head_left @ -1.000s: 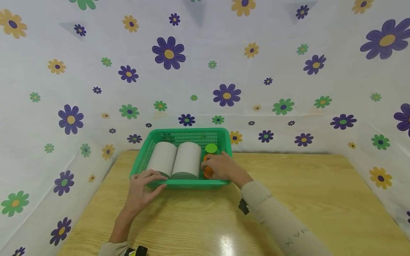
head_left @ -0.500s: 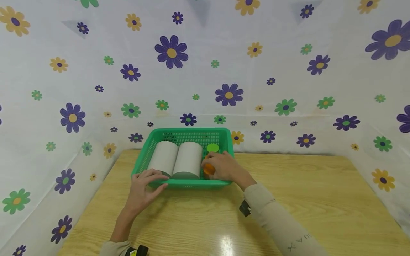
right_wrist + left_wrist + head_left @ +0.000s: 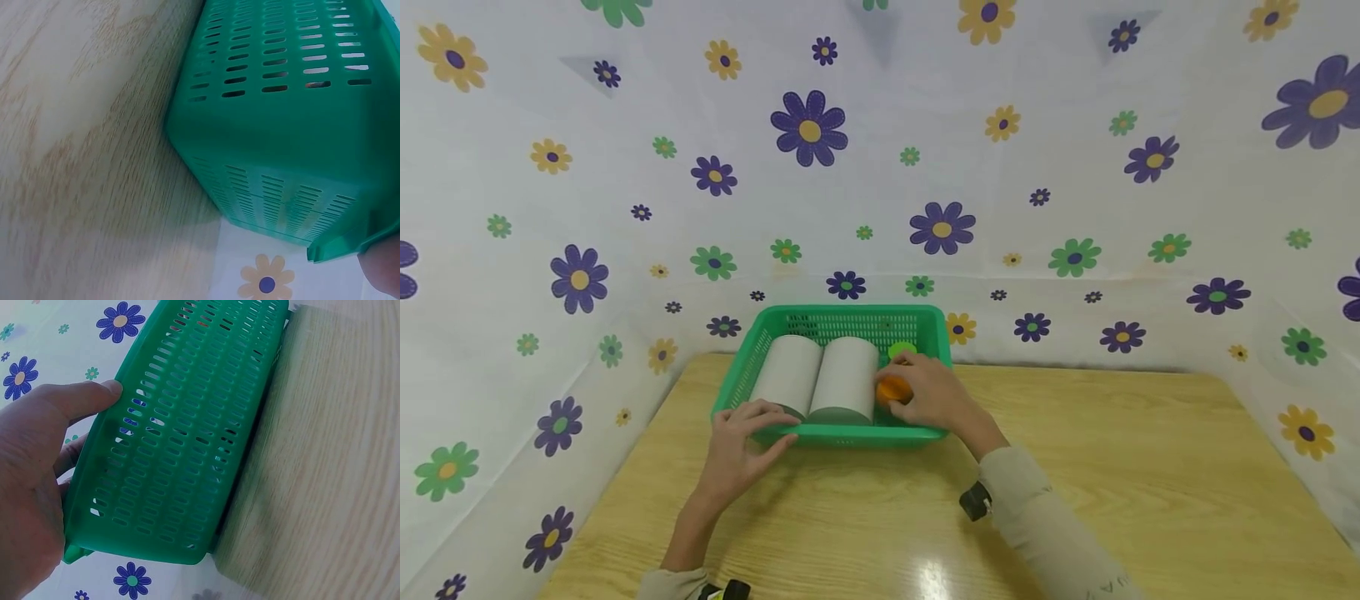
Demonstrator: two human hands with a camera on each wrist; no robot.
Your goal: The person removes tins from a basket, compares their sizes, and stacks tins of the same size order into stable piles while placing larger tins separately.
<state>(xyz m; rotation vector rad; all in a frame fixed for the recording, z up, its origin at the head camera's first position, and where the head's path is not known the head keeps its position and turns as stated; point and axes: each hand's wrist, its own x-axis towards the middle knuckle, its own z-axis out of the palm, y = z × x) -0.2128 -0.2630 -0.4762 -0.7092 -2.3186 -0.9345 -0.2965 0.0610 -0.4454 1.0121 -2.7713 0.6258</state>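
Observation:
A green plastic basket (image 3: 850,435) with slotted walls stands on the table. Its near rim is held at the left corner by my left hand (image 3: 737,442); in the left wrist view the thumb (image 3: 94,400) presses the rim and other fingers go behind it. My right hand (image 3: 938,396) reaches into the basket's right side, fingers curled round a rounded orange thing (image 3: 895,389). Its kind is mostly hidden by the fingers. Just behind that hand shows a bright green round lid (image 3: 901,348), partly covered. The right wrist view has mainly the basket's outer walls (image 3: 269,125).
Two large white cylinders (image 3: 847,375) lie side by side in the basket's left and middle. Under the basket is a wood-grain table (image 3: 1097,467). A white flower-print sheet (image 3: 865,183) hangs behind it and along both sides.
My right hand has come up slightly with the orange thing, which has turned and shows more between thumb and fingers. The hand now covers more of the green lid. My left hand stays at the rim.

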